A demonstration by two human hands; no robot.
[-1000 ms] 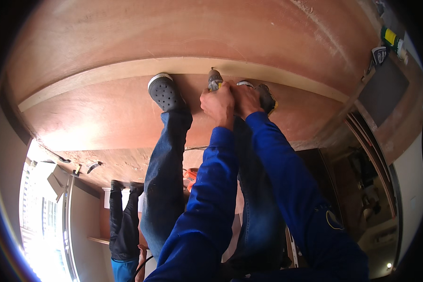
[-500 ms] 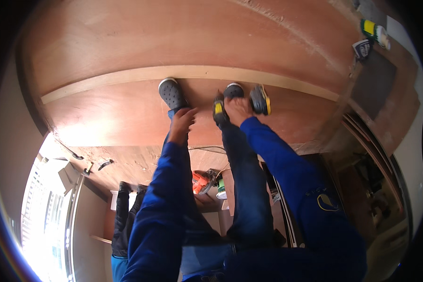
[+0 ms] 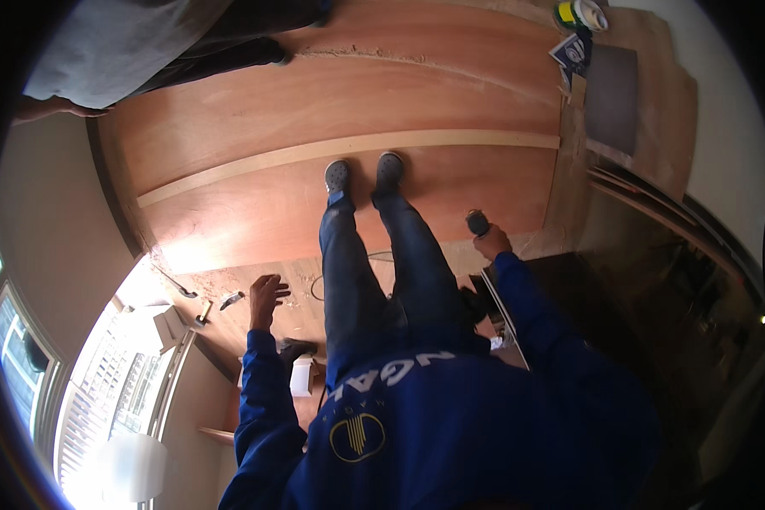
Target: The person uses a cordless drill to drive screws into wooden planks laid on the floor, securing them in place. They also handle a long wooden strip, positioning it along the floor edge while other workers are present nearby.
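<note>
Out to the person's right, beyond the legs, the right hand (image 3: 492, 244) holds a dark drill (image 3: 478, 223), its fingers curled around the grip; how tightly, I cannot tell. The drill shows against the near part of a reddish wooden panel (image 3: 255, 217), crossed by a pale strip (image 3: 348, 151). Over on the left, the left hand (image 3: 267, 295) hangs free, its fingers loosely spread, near a hammer (image 3: 204, 313).

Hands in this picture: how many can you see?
3: the person's left hand, open, left of their legs; their right hand, around a dark tool; and another person's hand toward the upper left. More may be hidden.
</note>
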